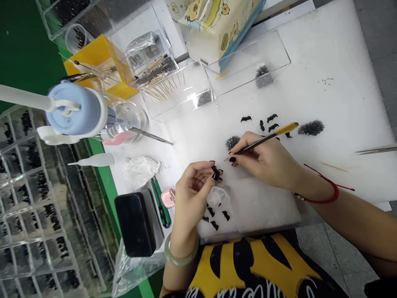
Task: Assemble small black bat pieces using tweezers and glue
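Pinching a small black piece [214, 169] between the thumb and fingertips of the left hand [192, 188], above the near part of a white foam sheet [335, 91]. Gripping a black, yellow-ended pen-like tool [263, 140] in the right hand [266, 161], with the thin tip aimed leftward, near the pinched piece but apart from it. Hands close together, not touching each other. Unable to tell about any load on so fine a tip. Wearing a red cord bracelet [336, 192] on the right wrist and a pale green bangle [181, 260] on the left.

Just beyond the right fingers, a heap of dark beads [232, 142], partly covered by the hand; farther right, a second bead heap [312, 128]. Between and behind these, a loose group of black bat-shaped pieces [273, 117]. Below the left hand, more black cutouts [226, 215] beside a small clear round container [218, 196].

Toward the far edge, a clear box [285, 51] near a patterned tissue pack [229, 33], and wooden toothpicks [163, 87] spread next to a yellow box [127, 90]. To the left, a blue-lidded cup [76, 109], a crumpled white wrapper [141, 170], a green craft knife [161, 203] and a black phone [135, 225]. At the far right, metal tweezers [376, 150] lying on the foam
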{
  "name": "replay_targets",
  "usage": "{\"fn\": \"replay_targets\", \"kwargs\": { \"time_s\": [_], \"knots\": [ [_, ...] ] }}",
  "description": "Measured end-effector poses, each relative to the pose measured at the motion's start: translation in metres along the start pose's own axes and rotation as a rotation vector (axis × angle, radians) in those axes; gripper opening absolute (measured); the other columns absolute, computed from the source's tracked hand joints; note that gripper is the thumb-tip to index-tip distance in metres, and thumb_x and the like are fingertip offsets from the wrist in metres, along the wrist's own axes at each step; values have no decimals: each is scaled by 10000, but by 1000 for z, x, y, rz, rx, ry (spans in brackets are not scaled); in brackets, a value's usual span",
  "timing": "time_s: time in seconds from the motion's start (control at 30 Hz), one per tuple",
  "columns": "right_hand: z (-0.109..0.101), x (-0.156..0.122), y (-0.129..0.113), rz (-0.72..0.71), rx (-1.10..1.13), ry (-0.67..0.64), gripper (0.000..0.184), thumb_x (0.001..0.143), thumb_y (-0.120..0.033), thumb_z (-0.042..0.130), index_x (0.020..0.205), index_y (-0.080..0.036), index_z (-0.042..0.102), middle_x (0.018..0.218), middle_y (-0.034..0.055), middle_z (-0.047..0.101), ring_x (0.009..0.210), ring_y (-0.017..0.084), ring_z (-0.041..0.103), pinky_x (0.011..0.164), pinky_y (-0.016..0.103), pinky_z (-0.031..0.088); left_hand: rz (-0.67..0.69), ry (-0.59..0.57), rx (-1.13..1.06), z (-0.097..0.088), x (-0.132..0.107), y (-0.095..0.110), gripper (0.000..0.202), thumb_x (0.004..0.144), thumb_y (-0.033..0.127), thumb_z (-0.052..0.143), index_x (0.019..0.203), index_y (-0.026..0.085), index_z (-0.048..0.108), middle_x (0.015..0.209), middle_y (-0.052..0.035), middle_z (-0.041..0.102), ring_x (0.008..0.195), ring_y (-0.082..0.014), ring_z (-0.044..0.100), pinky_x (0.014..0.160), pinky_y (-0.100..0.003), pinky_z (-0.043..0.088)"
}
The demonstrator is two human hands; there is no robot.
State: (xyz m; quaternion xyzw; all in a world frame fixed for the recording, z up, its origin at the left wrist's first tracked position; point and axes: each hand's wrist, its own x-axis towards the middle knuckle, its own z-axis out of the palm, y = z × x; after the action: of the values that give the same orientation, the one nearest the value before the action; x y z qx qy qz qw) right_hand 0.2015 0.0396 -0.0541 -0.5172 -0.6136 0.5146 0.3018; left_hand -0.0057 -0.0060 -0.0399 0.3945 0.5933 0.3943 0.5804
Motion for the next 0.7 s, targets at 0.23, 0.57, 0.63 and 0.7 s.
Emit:
{"fn": "replay_targets", "kwargs": {
  "time_s": [0.23, 0.57, 0.63, 0.7],
  "knots": [
    [-1, 0, 1, -1, -7, 1, 18, 906, -211, 621, 923, -204, 622, 760, 32, 721, 659, 193, 717, 598, 324, 565, 4, 23, 38, 2, 1, 4, 162, 849, 156, 805, 993, 229, 787, 855, -16, 780, 807, -155, 762, 753, -253, 667],
    [0, 0, -1, -13, -15, -19, 46, 919, -217, 613, 924, -179, 639, 757, 51, 724, 639, 200, 715, 555, 319, 545, 8, 23, 62, 2, 0, 3, 176, 851, 146, 796, 1002, 236, 788, 866, -16, 784, 809, -151, 754, 738, -236, 654],
    [0, 1, 0, -14, -11, -18, 49, 921, -212, 612, 927, -175, 644, 758, 51, 725, 640, 203, 718, 552, 320, 545, 8, 21, 65, 1, 0, 2, 173, 857, 153, 797, 1007, 239, 790, 869, -15, 785, 804, -149, 751, 730, -233, 650],
    [0, 1, 0, -16, 0, -13, 41, 915, -200, 615, 926, -175, 646, 764, 49, 727, 653, 205, 724, 562, 325, 553, 5, 21, 68, 1, 0, 1, 171, 866, 166, 798, 1016, 246, 792, 873, -12, 785, 788, -141, 744, 718, -224, 642]
  ]
}}
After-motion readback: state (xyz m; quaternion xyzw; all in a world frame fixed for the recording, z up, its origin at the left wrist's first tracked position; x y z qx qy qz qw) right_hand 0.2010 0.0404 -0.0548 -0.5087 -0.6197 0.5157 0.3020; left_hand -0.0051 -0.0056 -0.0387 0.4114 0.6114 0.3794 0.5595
